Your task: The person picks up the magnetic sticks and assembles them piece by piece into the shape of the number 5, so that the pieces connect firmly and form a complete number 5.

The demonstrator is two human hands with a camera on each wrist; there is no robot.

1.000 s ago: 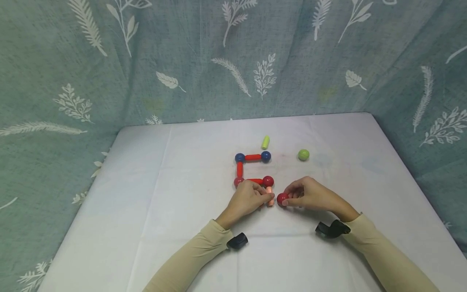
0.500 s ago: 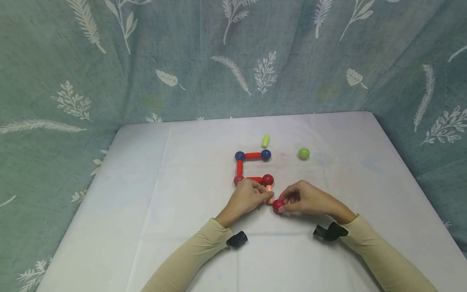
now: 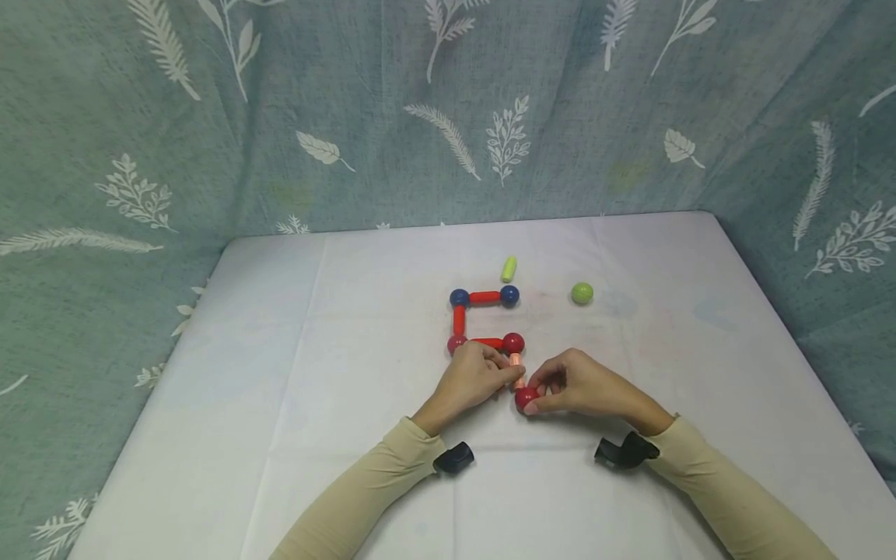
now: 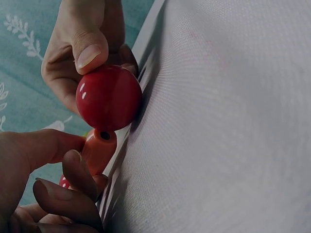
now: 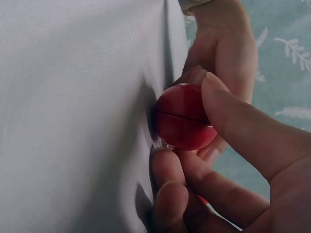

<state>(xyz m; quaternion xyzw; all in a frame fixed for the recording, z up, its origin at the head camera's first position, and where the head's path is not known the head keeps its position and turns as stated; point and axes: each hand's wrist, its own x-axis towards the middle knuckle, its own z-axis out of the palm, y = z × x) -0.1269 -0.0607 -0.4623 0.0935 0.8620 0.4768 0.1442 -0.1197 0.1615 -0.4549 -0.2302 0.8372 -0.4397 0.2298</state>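
Note:
My left hand (image 3: 470, 383) pinches an orange rod (image 3: 516, 360), whose far end meets a red ball (image 3: 514, 342) at the corner of a built shape. Between the thumb and fingers of my right hand (image 3: 588, 389) is another red ball (image 3: 526, 400), at the rod's near end. In the left wrist view this ball (image 4: 109, 99) sits right against the end of the orange rod (image 4: 98, 154); full contact is hard to tell. The shape also has blue balls (image 3: 459, 299), red rods (image 3: 484, 297) and a red ball (image 3: 457, 344) partly behind my left hand.
A yellow-green rod (image 3: 509, 269) lies loose behind the shape. To the right of it is a loose green ball (image 3: 582, 293). White cloth covers the table (image 3: 364, 311), and a leaf-patterned curtain (image 3: 378, 117) hangs behind and at the sides.
My right hand has carried the red ball left and toward me, from beside the orange rod to its near end. The left hand has stayed in place on the rod.

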